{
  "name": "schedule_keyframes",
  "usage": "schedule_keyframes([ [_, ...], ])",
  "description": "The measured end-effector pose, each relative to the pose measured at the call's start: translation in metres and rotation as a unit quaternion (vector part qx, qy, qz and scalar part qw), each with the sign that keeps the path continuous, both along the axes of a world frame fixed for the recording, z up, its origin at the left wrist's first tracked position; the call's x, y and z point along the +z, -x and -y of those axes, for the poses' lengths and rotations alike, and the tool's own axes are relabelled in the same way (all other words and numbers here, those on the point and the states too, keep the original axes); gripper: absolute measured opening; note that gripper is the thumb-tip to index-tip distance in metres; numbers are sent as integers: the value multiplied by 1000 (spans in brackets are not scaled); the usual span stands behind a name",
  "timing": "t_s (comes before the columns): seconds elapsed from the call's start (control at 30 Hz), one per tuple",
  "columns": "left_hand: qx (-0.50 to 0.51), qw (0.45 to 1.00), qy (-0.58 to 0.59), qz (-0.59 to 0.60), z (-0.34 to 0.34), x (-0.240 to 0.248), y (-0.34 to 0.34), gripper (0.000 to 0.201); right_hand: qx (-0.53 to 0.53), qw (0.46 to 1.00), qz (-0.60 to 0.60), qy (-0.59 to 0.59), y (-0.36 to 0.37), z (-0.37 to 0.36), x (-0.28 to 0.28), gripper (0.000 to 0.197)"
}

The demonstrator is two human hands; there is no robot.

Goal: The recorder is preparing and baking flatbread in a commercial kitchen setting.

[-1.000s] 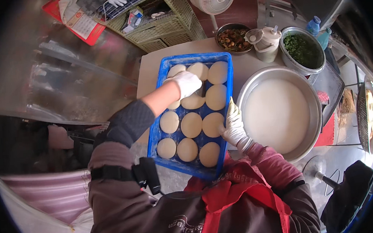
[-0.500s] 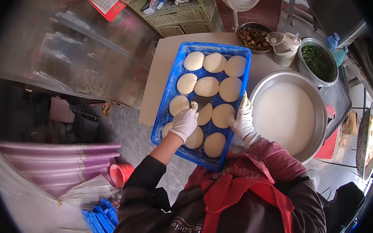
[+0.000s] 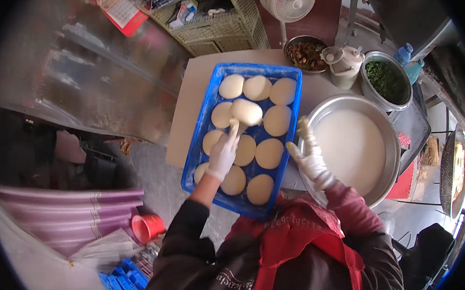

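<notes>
A blue plastic tray [image 3: 187, 169] on the table holds several round, pale dough balls [image 3: 270, 153] in rows. My gloved left hand [image 3: 223, 157] is closed over the tray around what looks like the handle of a flat metal scraper, mostly hidden now. One dough ball [image 3: 247, 113] rests on its far end, raised above the others and partly overlapping them. My gloved right hand [image 3: 313, 160] is held open, thumb apart from the fingers, between the tray's right side and a wide metal basin [image 3: 324, 104]. It holds nothing.
The basin holds white powder, likely flour. Behind it stand a bowl of chopped greens [image 3: 385, 80], a pale thermos jug [image 3: 344, 64] and a bowl of brownish food [image 3: 306, 53]. A white fan [image 3: 290, 3] is beyond the table; a round pan [image 3: 453, 175] sits far right.
My left hand has raised a dough ball off the tray on the scraper. My right hand has let go of the tray's right rim and moved toward the basin. The view has shifted slightly.
</notes>
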State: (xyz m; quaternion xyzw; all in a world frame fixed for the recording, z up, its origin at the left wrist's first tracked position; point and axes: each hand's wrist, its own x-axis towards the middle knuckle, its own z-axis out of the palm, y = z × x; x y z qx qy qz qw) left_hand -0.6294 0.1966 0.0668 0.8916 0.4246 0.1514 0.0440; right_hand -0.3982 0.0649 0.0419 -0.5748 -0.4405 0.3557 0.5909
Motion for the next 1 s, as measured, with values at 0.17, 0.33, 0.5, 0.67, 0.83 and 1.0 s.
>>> schedule_keyframes([
  [0.17, -198, 962, -59, 180, 54, 71, -28, 48, 199, 915, -349, -19, -39, -3, 85, 82],
  [0.33, -159, 962, -202, -88, 52, 96, -68, 41, 27, 968, -223, 108, -68, 8, 82, 30],
  [0.5, 27, 994, -5, -105, -11, 41, -46, 21, -69, 980, -184, -34, -123, 27, 47, 36],
  [0.67, -1, 987, 140, -75, -55, -12, -41, 18, -29, 965, 127, 229, -133, 56, 16, 67],
  [0.83, 92, 960, 199, 174, -100, -61, -79, 25, -53, 892, 384, 234, -114, 52, 22, 84],
  [1.0, -98, 964, 5, 246, -27, 20, -57, 44, 73, 988, -113, 76, -100, 34, 57, 76],
])
